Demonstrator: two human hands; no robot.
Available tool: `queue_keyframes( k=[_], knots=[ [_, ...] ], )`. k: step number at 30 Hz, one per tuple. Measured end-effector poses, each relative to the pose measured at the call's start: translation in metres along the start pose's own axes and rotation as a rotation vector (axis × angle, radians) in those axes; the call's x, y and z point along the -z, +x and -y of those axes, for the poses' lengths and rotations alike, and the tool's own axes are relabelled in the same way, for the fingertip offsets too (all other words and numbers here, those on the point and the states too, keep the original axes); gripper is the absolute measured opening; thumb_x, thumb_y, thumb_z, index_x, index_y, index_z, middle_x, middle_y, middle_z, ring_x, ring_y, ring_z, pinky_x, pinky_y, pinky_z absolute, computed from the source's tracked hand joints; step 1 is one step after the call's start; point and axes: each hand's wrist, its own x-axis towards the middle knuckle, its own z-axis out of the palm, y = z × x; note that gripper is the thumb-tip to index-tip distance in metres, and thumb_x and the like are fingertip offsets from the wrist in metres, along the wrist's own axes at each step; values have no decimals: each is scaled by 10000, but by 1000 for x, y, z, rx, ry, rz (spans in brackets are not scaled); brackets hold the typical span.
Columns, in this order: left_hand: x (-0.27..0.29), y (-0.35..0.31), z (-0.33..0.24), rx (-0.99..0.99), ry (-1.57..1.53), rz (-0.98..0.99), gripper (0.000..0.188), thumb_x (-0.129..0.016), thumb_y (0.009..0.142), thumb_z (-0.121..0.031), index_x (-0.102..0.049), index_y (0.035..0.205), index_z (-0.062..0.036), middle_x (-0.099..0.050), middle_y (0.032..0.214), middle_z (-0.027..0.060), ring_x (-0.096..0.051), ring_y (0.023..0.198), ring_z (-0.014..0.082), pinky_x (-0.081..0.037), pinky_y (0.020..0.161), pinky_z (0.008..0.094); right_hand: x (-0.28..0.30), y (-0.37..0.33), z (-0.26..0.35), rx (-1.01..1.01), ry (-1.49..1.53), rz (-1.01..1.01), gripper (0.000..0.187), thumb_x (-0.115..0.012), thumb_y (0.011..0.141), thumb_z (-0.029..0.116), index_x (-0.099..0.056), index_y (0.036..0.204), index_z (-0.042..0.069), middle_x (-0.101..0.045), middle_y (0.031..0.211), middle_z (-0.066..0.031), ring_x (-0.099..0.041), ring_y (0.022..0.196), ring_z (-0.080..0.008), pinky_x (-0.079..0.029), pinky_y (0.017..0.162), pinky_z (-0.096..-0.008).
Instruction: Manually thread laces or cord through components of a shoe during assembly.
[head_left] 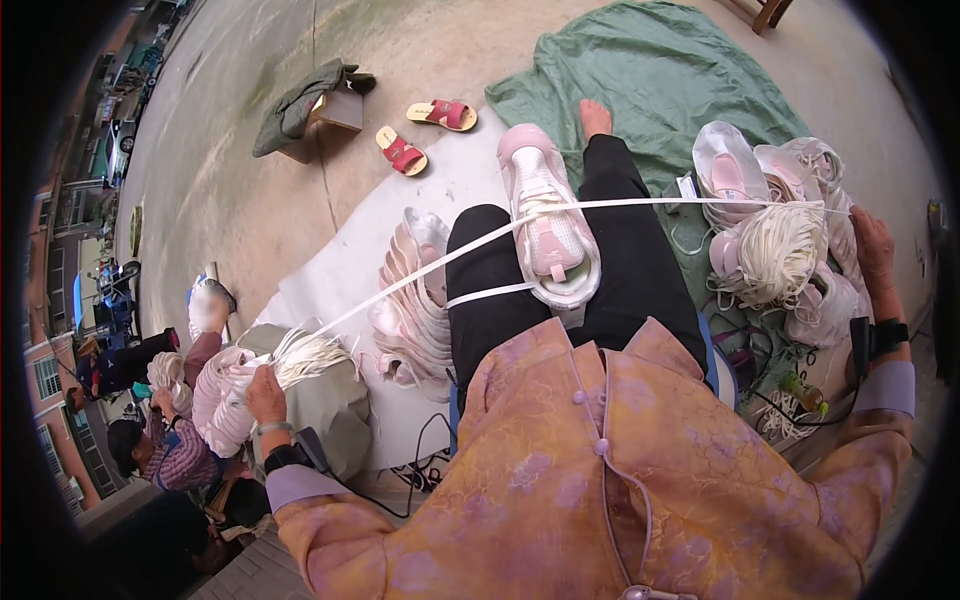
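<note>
In the head view, a pink-and-white shoe lies on the lap between the thighs, its toe far. A white lace stretches taut from it to both sides. The right hand pinches it at the right, beside a heap of pale shoes; the left hand is clenched on it at the near left, beside a lace bundle. Shoe uppers stand stacked left of the lap. Red slippers sit farther off.
</note>
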Motion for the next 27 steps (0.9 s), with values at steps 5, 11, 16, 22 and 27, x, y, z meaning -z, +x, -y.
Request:
queue_keyframes(
  k=[5, 11, 16, 22, 27],
  knots=[
    [-29, 17, -31, 463, -577, 275, 250, -498, 852, -236, -547, 746, -15, -551, 551, 118, -459, 348, 189, -335, 327, 302, -74, -16, 26, -920, 912, 131, 242, -483, 891, 236, -570, 782, 38, -426, 505, 25, -402, 438, -55, -333, 419, -216],
    [-5, 18, -267, 513, -1513, 901, 198, -535, 861, -202, -557, 768, -29, -537, 559, 46, -379, 323, 68, -272, 299, 192, -59, 84, 246, -946, 1797, 659, 210, -453, 893, 234, -533, 808, 59, -487, 535, 6, -379, 400, -51, -369, 411, -195],
    [-16, 38, -355, 335, -1703, 1016, 144, -517, 872, -167, -542, 851, -27, -554, 605, 46, -439, 379, 74, -332, 342, 194, -69, 134, 311, -829, 1898, 655, 153, -508, 871, 200, -563, 880, 58, -577, 755, -5, -536, 630, -56, -443, 539, -191],
    [-29, 68, -395, 349, -1694, 938, 122, -515, 869, -150, -520, 841, -32, -549, 581, 44, -436, 366, 78, -334, 335, 202, -94, 162, 332, -711, 1766, 314, 159, -587, 807, 110, -563, 688, 7, -488, 624, 16, -416, 517, -44, -344, 445, -218],
    [-33, 72, -406, 354, -1700, 734, 175, -515, 879, -198, -534, 793, -46, -549, 587, 37, -439, 374, 70, -329, 339, 190, -109, 165, 332, -917, 1914, 162, 100, -589, 812, 77, -589, 760, -9, -527, 624, 5, -471, 524, -48, -390, 468, -192]
  ],
)
